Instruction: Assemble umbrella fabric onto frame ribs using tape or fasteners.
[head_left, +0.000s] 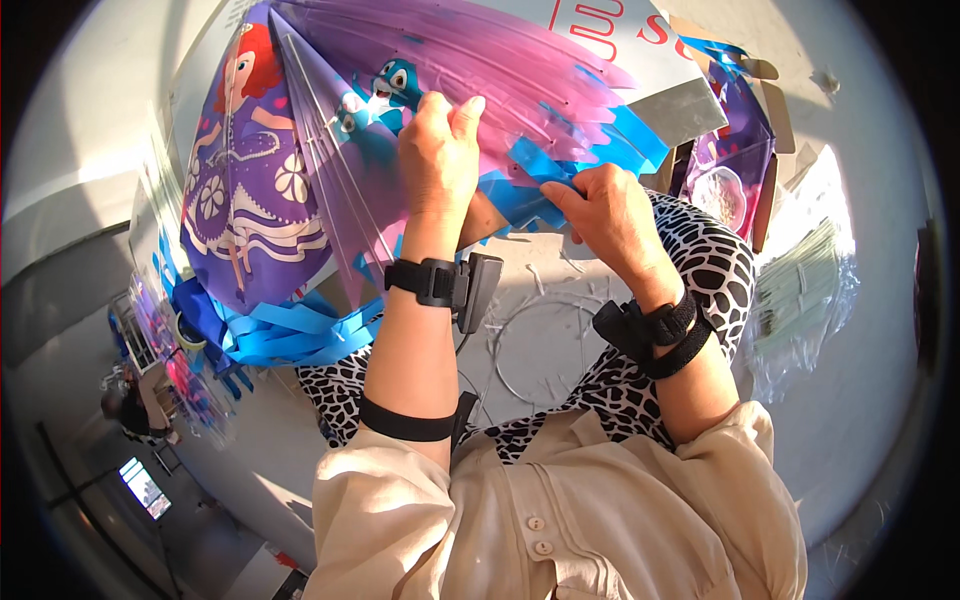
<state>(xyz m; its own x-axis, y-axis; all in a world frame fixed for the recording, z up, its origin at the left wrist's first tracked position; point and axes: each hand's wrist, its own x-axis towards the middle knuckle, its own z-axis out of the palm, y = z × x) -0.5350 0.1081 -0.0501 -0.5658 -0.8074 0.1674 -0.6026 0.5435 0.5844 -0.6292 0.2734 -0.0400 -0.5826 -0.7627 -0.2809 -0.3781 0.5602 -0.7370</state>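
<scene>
Kite [255, 190] fills the upper middle of the view, beyond the person's knees, its purple printed panel at left, folded pink part at right, thin rods between. Left hand [435, 160]: fingers curled, closed on the kite near the pink part; exact fold gripped is hidden. Right hand [612, 215]: narrow, thumb and forefinger pinching a blue strip [537, 165] at the kite's lower right edge. More blue ribbons [290, 335] bunch below the purple panel. White board [665, 75] behind the kite. Hoop [500, 365] on the floor between the legs; plastic bag [800, 285] of pale sticks at right.
</scene>
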